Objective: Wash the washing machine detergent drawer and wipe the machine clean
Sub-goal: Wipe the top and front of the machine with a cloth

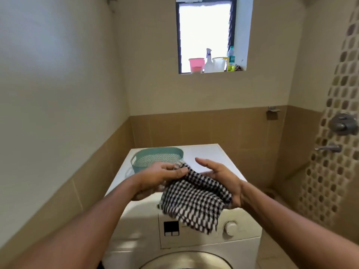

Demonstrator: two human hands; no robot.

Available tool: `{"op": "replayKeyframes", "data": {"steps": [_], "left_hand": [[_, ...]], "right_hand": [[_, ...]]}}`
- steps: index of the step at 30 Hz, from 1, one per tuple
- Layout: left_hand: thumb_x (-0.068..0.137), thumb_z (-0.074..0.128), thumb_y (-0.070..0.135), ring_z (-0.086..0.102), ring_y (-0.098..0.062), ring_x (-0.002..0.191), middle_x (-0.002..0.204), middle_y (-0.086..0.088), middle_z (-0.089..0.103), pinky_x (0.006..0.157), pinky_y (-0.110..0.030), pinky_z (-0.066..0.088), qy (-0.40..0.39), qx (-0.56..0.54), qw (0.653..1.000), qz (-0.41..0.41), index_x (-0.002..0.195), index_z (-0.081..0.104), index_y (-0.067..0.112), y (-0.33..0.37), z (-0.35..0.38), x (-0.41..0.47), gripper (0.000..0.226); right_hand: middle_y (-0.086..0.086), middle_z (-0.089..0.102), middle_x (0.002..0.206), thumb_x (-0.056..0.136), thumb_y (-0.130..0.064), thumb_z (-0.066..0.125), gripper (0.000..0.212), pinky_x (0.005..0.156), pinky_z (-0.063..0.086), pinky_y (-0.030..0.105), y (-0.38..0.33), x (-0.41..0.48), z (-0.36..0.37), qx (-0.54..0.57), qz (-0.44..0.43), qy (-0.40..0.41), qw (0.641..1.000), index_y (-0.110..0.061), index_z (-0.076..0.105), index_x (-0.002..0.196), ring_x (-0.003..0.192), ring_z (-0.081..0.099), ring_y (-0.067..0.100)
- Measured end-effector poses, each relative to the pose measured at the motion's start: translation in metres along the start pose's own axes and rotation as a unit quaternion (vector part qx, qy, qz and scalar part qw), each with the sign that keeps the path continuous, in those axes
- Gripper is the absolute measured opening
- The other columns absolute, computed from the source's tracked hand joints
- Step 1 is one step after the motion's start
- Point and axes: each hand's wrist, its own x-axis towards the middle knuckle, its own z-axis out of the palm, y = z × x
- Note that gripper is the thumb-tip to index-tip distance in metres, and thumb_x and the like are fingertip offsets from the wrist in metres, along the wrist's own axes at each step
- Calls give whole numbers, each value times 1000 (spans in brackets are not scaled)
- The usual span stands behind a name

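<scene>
A black-and-white checked cloth hangs between both hands above the front of the white washing machine. My left hand pinches the cloth's upper corner. My right hand cups the cloth's right side, thumb and fingers spread. The machine's control panel shows a dark display and a round dial. The rim of the door is at the bottom edge. I cannot make out the detergent drawer.
A teal perforated basket sits on the machine's top at the back left. The window sill holds a pink tub, a spray bottle and other bottles. Shower fittings are on the right tiled wall.
</scene>
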Motion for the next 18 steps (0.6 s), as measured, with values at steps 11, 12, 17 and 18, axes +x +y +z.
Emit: {"op": "replayKeyframes", "data": {"steps": [11,12,17,18], "left_hand": [[100,53,41,71,-31,101,106,-16,76,80,-38,56,135,-68,988,-38,113,67,3,112,21,-35,43],[102,50,41,71,-32,102,105,-15,76,82,-40,57,153,-71,985,-43,113,67,4,117,18,-37,42],[105,48,33,74,-33,97,108,-20,75,75,-42,62,204,-180,956,-108,123,57,-1,114,-4,-32,40],[104,50,30,73,-35,98,110,-22,74,78,-44,61,196,-224,947,-122,125,56,-2,111,-9,-31,39]], "right_hand": [[30,52,137,90,-21,70,62,105,42,53,-68,-85,47,156,-2,-22,988,7,45,140,120,57,42],[28,56,134,86,-13,72,60,103,47,51,-69,-84,49,125,-12,35,991,6,48,138,117,60,40],[23,68,119,96,-12,57,39,89,57,44,-76,-50,77,58,-29,192,979,3,50,132,106,68,34],[24,70,116,99,-11,52,34,82,60,43,-79,-38,80,71,-35,212,974,4,51,129,100,70,34]]}}
